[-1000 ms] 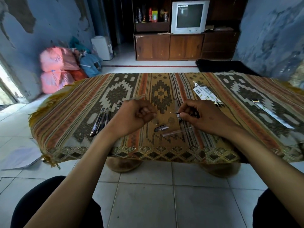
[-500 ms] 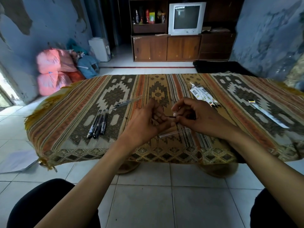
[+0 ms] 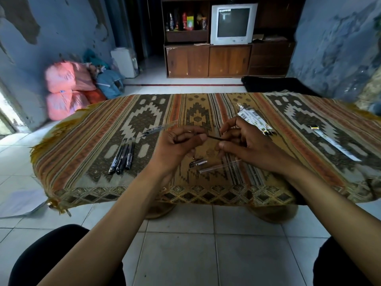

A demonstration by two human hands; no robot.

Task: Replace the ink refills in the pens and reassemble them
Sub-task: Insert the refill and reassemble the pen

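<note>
Both hands' fingers pinch a thin dark refill (image 3: 213, 138); barcoded refill packets (image 3: 255, 120) bear unreadable print

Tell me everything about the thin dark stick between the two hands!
The thin dark ink refill is a slim, straight rod, nearly black, probably plastic. It lies almost level in the air above the patterned woven cloth, tilted slightly down to the right. The left hand pinches one end and the right hand pinches the other. Only the short middle stretch shows; its tips are hidden by fingers.
</note>
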